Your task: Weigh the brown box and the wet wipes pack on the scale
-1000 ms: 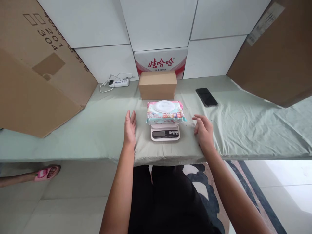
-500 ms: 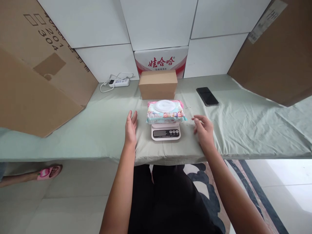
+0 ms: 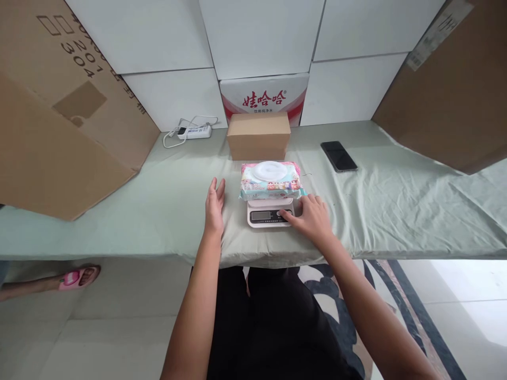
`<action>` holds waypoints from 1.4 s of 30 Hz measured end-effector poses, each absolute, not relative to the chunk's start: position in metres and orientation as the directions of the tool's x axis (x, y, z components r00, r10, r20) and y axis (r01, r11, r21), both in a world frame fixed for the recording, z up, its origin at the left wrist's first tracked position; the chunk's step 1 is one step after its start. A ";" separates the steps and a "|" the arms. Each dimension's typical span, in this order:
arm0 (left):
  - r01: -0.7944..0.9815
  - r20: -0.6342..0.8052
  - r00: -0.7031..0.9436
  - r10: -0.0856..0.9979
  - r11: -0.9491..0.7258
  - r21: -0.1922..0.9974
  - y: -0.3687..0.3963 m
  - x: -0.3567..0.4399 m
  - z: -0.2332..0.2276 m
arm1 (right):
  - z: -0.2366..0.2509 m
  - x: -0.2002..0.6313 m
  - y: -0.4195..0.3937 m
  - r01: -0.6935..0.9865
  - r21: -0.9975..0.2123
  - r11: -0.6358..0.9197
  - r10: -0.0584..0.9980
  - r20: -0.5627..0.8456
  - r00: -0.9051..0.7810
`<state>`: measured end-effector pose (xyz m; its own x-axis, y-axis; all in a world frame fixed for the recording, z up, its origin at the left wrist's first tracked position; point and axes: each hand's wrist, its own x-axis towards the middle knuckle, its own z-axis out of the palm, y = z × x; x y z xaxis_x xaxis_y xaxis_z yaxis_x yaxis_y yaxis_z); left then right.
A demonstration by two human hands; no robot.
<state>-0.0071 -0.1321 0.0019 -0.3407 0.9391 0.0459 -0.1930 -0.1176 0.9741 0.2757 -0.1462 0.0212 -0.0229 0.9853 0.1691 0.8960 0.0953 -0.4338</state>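
From the head camera, a pack of wet wipes (image 3: 271, 180) already sits on top of a small white kitchen scale (image 3: 269, 215), in the middle of the table with the green cloth (image 3: 158, 211). So putting the pack on looks done. The right hand (image 3: 311, 217) is at 3 o'clock from the scale. Its fingers (image 3: 285, 214) lie loosely apart, holding nothing, and one tip touches the buttons on the front. Pressing and reading the number seems to be the part left. The little screen is too small to read. The left hand (image 3: 214, 206) lies flat on the cloth at 9 o'clock from the scale, fingers straight and close together, holding nothing.

Now the writing. At 12 o'clock, behind a plain brown box (image 3: 259, 135), a white and red carton (image 3: 264, 95) shows "娃哈哈" in red. The big cardboard sheet (image 3: 67, 105) at 10 o'clock shows "201" and "304". The pack's own print is too small to read. A dark phone (image 3: 339, 156) lies at 2 o'clock.
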 end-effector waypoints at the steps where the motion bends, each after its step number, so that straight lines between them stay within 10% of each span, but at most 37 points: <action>1: -0.189 0.046 -0.340 0.939 -0.117 0.975 -0.132 -0.007 0.002 | 0.021 0.271 -0.147 0.922 -0.381 0.062 0.989 0.146 -0.006; 19: -0.146 0.084 -0.319 0.944 -0.137 0.980 -0.134 -0.007 0.000 | 0.017 0.260 -0.150 0.874 -0.485 0.027 0.992 0.121 0.036; 29: -0.144 0.078 -0.307 0.949 -0.127 0.981 -0.133 -0.007 0.001 | 0.019 0.275 -0.154 0.423 -0.900 0.105 0.956 0.208 0.206; 42: -0.140 0.100 -0.273 0.957 -0.142 0.980 -0.135 -0.005 0.003 | 0.025 0.274 -0.155 0.292 -0.946 0.139 0.939 0.220 0.266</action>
